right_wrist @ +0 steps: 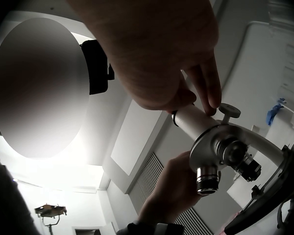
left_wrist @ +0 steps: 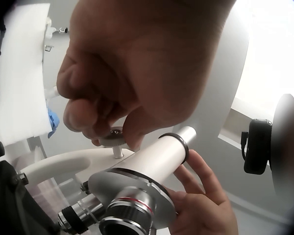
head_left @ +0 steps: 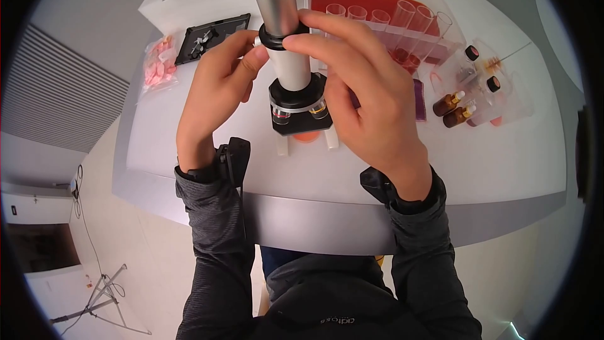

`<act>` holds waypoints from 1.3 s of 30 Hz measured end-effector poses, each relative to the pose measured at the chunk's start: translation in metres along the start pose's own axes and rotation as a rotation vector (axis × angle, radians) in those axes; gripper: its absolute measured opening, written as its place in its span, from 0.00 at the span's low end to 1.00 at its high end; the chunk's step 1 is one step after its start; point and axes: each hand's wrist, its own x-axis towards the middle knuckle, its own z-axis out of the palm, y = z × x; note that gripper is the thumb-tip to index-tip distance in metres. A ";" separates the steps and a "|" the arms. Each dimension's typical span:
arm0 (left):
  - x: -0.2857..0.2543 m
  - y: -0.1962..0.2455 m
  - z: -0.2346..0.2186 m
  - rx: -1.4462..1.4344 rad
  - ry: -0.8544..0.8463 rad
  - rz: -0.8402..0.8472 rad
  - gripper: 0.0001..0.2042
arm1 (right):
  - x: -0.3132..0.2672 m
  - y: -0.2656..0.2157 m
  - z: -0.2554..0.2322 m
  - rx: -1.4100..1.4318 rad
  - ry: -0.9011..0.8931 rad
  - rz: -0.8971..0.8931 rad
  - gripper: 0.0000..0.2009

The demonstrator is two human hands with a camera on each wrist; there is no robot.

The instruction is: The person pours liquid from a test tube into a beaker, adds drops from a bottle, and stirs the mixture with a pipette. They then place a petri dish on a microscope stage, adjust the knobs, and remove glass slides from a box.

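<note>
A white and black microscope [head_left: 292, 69] with a silver tube [head_left: 277, 3] on top stands upright between both hands. My left hand [head_left: 217, 82] is at its left side. In the left wrist view, its thumb and fingers pinch a round focus knob [left_wrist: 112, 139]. Around the upper tube, at the black collar, the fingers of my right hand [head_left: 374, 85] hold the microscope. Another focus knob [right_wrist: 230, 110] shows uncovered in the right wrist view. Objective lenses [head_left: 319, 111] hang below the black head. Partly hidden under the microscope is an orange-red round thing [head_left: 307, 138].
At the back right, a clear tub [head_left: 459, 22] holds red material, with several clear tubes [head_left: 406, 12] in front. Brown dropper bottles [head_left: 459, 115] and black-capped clear bottles [head_left: 467, 69] stand on the right. A black tray [head_left: 214, 36] and a bag of pink pieces [head_left: 161, 66] lie left.
</note>
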 end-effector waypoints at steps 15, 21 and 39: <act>-0.002 0.007 0.004 -0.112 0.046 -0.039 0.12 | 0.001 -0.002 -0.001 0.021 0.005 0.019 0.26; 0.002 0.002 -0.001 -0.091 -0.008 -0.138 0.13 | -0.001 -0.002 -0.001 -0.001 0.003 0.016 0.27; 0.000 0.002 -0.002 -0.105 -0.032 -0.062 0.15 | 0.000 0.000 -0.002 -0.018 0.002 -0.013 0.26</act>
